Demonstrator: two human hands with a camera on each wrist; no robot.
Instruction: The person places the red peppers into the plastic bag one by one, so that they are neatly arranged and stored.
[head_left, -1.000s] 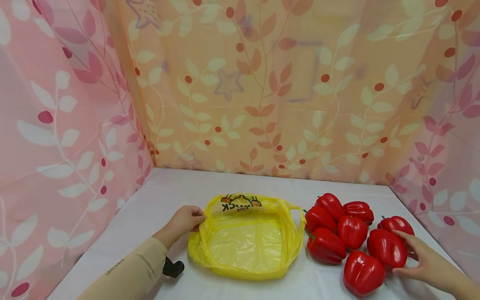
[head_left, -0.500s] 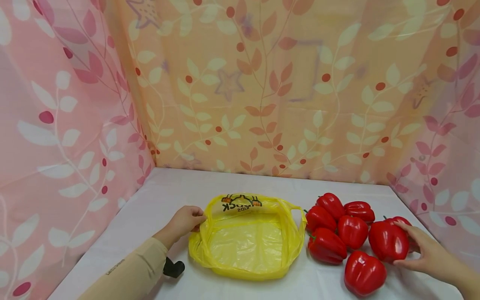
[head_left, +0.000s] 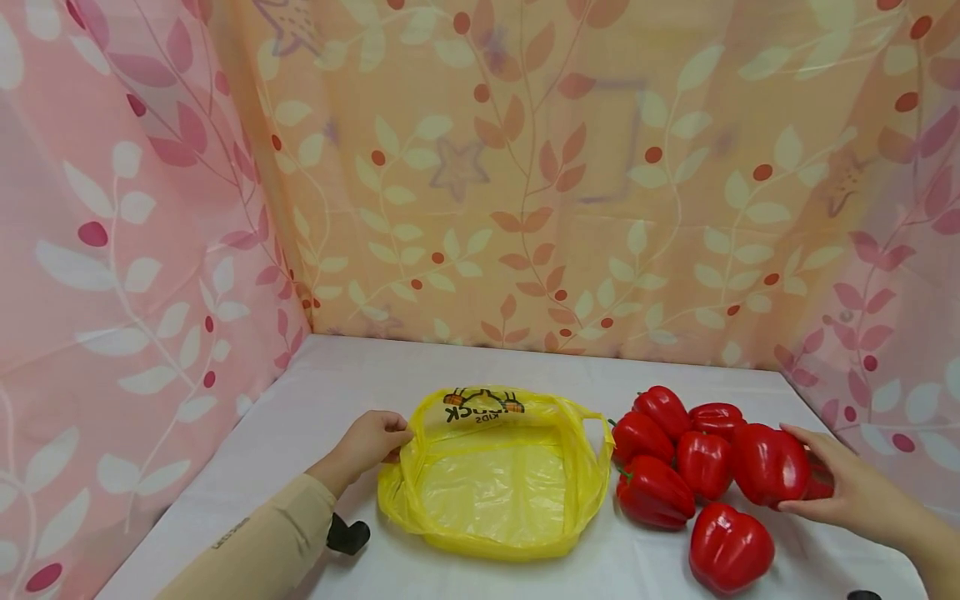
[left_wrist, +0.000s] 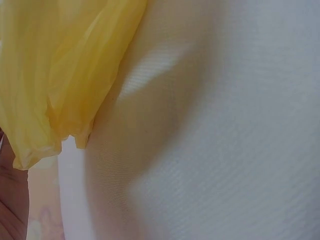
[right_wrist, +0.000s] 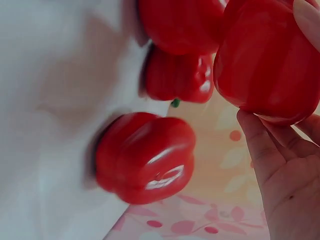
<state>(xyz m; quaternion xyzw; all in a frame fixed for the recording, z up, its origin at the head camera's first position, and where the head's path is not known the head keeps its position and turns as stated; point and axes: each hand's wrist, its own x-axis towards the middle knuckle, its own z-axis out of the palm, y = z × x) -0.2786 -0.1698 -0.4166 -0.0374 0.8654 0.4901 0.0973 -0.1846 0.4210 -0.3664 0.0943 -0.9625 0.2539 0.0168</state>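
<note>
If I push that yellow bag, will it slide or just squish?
Probably squish. The yellow bag looks thin and crinkly, so it is likely floppy and very light. It holds nothing, and the left hand pinches its rim, so a push would likely crumple it.

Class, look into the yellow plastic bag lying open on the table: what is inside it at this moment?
The yellow bag shows only its own crinkled plastic floor; no pepper lies in it. The left hand holds its rim. What lies under the bag is covered.
</note>
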